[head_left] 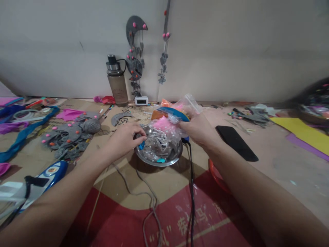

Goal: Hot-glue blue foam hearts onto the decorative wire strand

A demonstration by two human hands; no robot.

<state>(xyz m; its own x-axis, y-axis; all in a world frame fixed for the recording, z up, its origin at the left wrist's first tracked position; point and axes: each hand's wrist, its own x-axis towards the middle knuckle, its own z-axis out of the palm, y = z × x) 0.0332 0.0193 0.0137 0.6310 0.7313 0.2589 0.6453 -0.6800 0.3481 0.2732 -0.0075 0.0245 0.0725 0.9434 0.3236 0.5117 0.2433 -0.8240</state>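
Observation:
My left hand [126,138] reaches to the left rim of a metal bowl [167,160], fingers pinched on a small blue piece. The bowl holds beads and small grey and teal bits. My right hand [199,131] is closed on a clear plastic bag [171,126] of pink pieces, held over the bowl's far side. A blue-handled tool [174,112] with a black cord lies just behind that hand; I cannot tell if the hand grips it too.
A black phone [236,142] lies right of the bowl. Grey felt shapes with pink dots [68,135] and a yarn ball [91,126] lie to the left. A water bottle [117,80] and small clock [141,100] stand by the wall. Cords [144,195] trail toward me.

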